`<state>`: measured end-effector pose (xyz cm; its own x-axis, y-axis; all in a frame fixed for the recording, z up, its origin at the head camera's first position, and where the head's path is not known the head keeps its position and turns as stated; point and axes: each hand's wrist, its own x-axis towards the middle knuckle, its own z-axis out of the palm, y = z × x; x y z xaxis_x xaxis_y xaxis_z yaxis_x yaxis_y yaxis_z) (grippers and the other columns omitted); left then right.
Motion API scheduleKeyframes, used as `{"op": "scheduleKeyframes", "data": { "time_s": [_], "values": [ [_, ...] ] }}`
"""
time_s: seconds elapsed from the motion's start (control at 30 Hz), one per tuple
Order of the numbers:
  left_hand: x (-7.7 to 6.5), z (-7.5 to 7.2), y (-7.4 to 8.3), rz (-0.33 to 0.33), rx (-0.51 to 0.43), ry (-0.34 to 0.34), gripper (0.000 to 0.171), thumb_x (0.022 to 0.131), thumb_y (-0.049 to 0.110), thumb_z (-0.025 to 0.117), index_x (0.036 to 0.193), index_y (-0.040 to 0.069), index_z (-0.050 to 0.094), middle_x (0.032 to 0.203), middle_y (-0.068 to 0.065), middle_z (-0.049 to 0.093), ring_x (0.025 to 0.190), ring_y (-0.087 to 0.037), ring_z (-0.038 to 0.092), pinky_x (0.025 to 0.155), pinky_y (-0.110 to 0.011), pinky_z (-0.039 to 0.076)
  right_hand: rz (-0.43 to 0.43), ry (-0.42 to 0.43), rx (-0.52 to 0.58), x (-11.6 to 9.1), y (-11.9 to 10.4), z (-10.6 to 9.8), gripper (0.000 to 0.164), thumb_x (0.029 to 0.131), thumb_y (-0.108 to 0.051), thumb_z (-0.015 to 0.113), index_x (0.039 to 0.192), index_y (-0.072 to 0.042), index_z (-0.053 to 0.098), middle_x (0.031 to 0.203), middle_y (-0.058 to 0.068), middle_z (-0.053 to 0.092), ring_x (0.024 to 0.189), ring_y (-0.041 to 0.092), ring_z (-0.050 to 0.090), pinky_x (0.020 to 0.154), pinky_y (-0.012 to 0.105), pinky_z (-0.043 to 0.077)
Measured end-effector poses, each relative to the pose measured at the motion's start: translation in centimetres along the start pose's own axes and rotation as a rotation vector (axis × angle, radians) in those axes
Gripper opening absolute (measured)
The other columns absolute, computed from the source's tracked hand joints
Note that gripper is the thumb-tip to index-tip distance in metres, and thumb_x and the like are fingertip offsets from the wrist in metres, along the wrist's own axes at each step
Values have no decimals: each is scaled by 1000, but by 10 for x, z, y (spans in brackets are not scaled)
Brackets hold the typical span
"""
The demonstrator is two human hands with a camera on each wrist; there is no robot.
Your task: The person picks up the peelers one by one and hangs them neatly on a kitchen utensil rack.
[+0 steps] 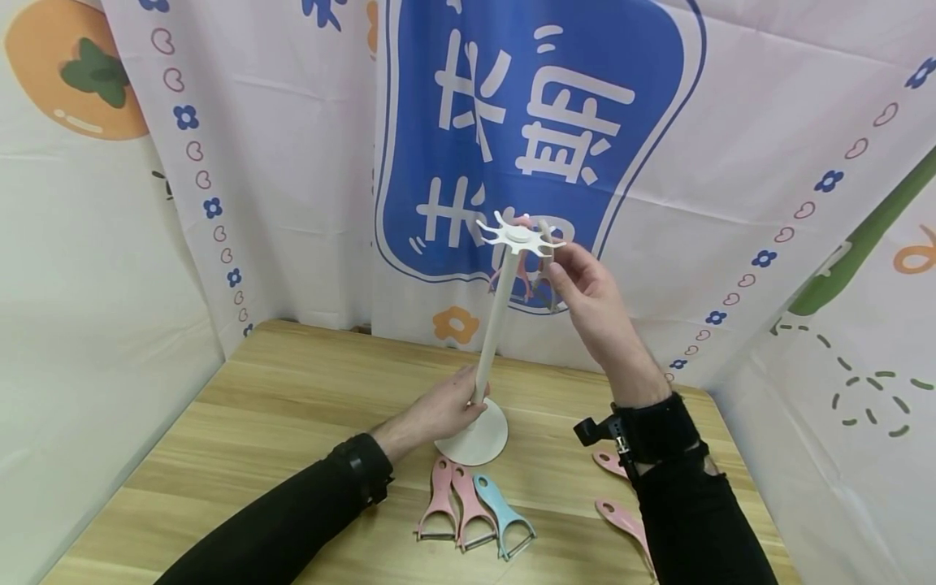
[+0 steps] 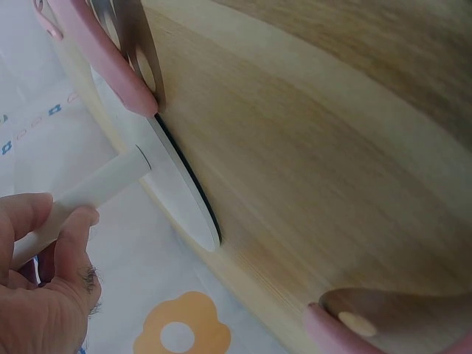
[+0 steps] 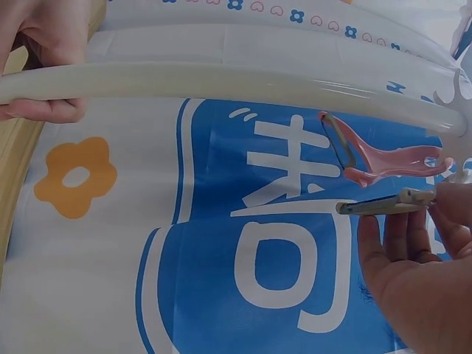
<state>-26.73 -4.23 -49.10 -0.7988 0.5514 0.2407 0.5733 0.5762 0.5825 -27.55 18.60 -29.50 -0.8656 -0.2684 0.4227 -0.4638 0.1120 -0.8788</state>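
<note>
A white stand (image 1: 497,325) with a round base and a star-shaped ring of hooks (image 1: 517,236) rises from the table. Low on its pole, just above the base, my left hand (image 1: 446,406) grips it with curled fingers and thumb. Up at the hooks, my right hand (image 1: 595,305) pinches a pale beige peeler (image 3: 383,206), seen nearly edge-on in the right wrist view. Beside it a pink peeler (image 3: 387,162) hangs from the ring, blade end down. My right fingers partly hide the beige peeler's handle.
Two pink peelers (image 1: 441,496) and a blue peeler (image 1: 499,505) lie side by side in front of the base. More pink peelers (image 1: 621,518) lie at the right, partly under my right forearm. A printed cloth (image 1: 307,162) hangs behind the wooden table (image 1: 292,374).
</note>
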Motion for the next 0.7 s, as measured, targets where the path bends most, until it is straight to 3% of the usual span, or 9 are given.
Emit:
{"op": "scheduleKeyframes", "data": {
  "time_s": [0.4, 0.7],
  "values": [
    [0, 0, 0, -3, 12, 5, 25, 96, 11, 73, 116, 8, 57, 104, 0, 55, 101, -17, 59, 83, -36, 55, -13, -13, 45, 1, 6, 4, 45, 106, -23, 58, 148, -9, 49, 148, 14, 52, 137, 29, 50, 114, 43, 41],
    [0, 0, 0, 1, 6, 1, 24, 96, 10, 72, 114, 7, 57, 104, 0, 54, 101, -17, 58, 83, -35, 55, -16, -11, 10, 1, 7, 5, 45, 107, -26, 55, 148, -9, 48, 147, 19, 51, 136, 26, 50, 114, 45, 40]
  ]
}}
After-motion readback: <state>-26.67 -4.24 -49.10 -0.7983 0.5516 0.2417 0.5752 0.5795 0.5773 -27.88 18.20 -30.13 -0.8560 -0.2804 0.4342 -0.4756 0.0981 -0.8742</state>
